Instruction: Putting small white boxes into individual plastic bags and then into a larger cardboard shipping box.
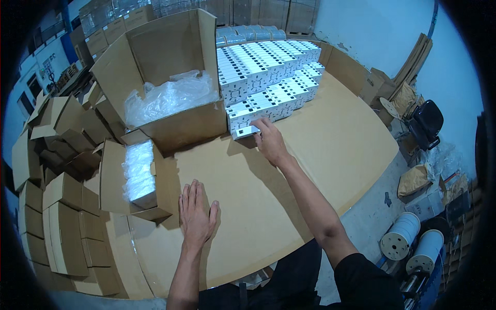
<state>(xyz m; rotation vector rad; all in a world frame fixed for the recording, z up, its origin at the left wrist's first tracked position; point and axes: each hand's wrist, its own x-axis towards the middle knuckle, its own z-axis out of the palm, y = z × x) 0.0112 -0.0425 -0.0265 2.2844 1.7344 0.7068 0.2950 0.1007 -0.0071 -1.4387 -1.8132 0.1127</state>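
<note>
While the left hand (196,217) lies flat, palm down, on the brown cardboard-covered surface (330,150), the right hand (269,140) reaches far forward to a small white box (245,132) at the near edge of a stack. The fingers of the right hand curl over the right end of this small white box and touch it; whether they grip it firmly cannot be told. The fingers of the left hand are stretched out close together, the thumb set apart, and hold nothing.

The small white box lies on the surface, just in front of the stack of white boxes (268,77), which rises in steps toward the far side of the surface. Left of the stack, touching it, stands a large open carton (170,88) with crumpled clear plastic wrap (170,95) inside. Nearer the person, just left of the left hand, sits a smaller open carton (135,178) holding items wrapped in clear plastic. Many folded brown cartons (57,217) are piled beyond the left edge of the surface. On the floor at the lower right stand two white spools (413,243), and a black chair (428,123) sits further back on the right.
</note>
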